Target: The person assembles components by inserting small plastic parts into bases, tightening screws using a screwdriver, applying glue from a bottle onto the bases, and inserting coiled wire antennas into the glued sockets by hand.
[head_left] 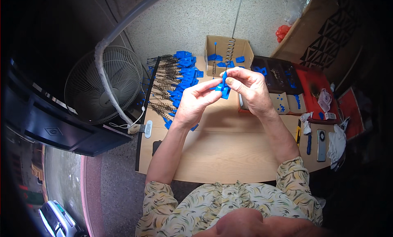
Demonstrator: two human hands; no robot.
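Note:
Above the wooden table, both my hands hold a spring antenna (230,53), a thin rod with a coiled wire section and a blue plastic base. My left hand (193,102) pinches the flat blue base between thumb and fingers. Thumb and forefinger of my right hand (253,89) close around the narrow blue stem just above it. The rod stands nearly upright, pointing away from me, with a blue tip at the top of the view. Left of my hands lies a pile of similar blue-based spring pieces (186,75). Fingers partly hide the held base.
Behind my hands stands an open cardboard box (241,48) with blue parts. Right of it are dark trays (273,79), small cartons (295,104) and a red tray (305,79). A yellow utility knife (298,134), remote-like device (321,145) and white gloves (337,143) lie right; a fan (104,89) stands left.

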